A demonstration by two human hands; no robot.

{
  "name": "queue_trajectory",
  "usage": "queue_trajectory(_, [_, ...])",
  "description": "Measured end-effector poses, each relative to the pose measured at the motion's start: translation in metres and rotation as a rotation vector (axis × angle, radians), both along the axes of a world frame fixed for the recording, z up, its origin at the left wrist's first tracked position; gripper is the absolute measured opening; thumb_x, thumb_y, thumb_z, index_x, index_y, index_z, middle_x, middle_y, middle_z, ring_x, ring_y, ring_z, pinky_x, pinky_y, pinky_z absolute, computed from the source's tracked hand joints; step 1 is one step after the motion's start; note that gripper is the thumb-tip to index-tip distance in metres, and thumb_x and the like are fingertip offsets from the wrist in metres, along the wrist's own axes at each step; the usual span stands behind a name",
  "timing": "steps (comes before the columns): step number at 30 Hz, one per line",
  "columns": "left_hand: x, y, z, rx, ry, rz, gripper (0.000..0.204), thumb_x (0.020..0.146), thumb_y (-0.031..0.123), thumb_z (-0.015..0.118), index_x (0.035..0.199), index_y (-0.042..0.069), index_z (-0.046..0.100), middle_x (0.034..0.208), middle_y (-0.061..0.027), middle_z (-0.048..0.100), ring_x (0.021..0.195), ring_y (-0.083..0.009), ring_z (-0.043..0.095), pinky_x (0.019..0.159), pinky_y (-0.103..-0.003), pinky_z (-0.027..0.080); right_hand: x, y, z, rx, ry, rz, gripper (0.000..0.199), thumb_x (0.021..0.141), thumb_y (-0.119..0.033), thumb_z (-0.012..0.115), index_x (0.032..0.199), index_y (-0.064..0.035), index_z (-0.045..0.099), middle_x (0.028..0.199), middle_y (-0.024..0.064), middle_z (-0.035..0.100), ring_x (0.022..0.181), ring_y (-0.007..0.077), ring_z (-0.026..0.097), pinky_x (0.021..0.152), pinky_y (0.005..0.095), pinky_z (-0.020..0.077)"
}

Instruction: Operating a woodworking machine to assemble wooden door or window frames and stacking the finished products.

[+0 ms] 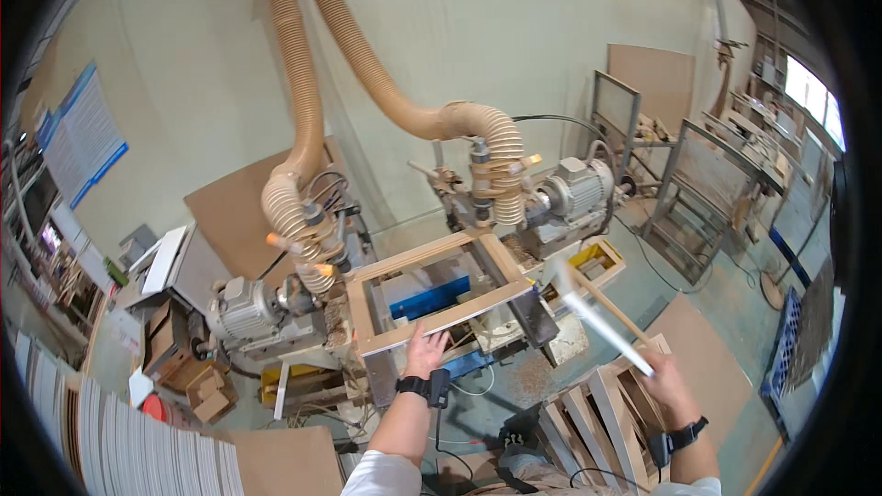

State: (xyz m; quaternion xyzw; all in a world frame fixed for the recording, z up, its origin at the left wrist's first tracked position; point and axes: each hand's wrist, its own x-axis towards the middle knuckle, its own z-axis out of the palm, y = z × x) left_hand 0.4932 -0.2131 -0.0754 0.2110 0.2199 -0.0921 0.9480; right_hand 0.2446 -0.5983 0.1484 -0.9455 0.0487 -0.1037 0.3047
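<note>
A rectangular wooden frame point(384, 342) with a pale near edge lies across the machine between two motor units. My left hand point(425, 351) rests against its near rail with the fingers stretched out. To the right, my right hand point(668, 384) is closed on a second wooden frame point(602, 320) with a white edge. That frame is tilted up and its far corner is smeared by motion. Below my right hand, several more wooden frames point(574, 415) stand together in a stack. A blue part point(443, 296) shows through the opening of the frame on the machine.
Grey motors point(581, 191) flank the machine, and ribbed dust hoses point(296, 64) drop to it. A yellow bin point(602, 262) sits behind the held frame. White panels point(138, 436) are stacked at lower left; cardboard point(712, 349) covers the floor at right. Metal stands point(698, 197) are farther back.
</note>
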Motion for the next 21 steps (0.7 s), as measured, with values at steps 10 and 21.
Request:
queue_trajectory(10, [-0.229, 0.013, 0.101, 0.178, 0.086, -0.057, 0.029, 0.086, 0.008, 0.049, 0.112, -0.003, 0.043, 0.111, -0.0140, 0.051, 0.100, -0.0291, 0.052, 0.089, -0.042, 0.043, 0.184, 0.156, -0.031, -0.476, -0.233, 0.843, 0.027, 0.069, -0.008, 0.050, 0.096, -0.0085, 0.055, 0.077, 0.0126, 0.057, 0.074, 0.0307, 0.058, 0.062, 0.0389, 0.0475])
queue_trajectory(21, [-0.468, 0.134, 0.217, 0.550, 0.340, 0.460, 0.024, 0.085, 0.011, 0.053, 0.101, -0.007, 0.053, 0.104, -0.0164, 0.056, 0.101, -0.0223, 0.052, 0.091, -0.035, 0.043, 0.283, 0.239, -0.150, -0.588, -0.358, 0.688, 0.020, 0.077, -0.015, 0.045, 0.093, -0.0107, 0.055, 0.082, 0.0093, 0.058, 0.081, 0.0269, 0.057, 0.071, 0.0419, 0.0401])
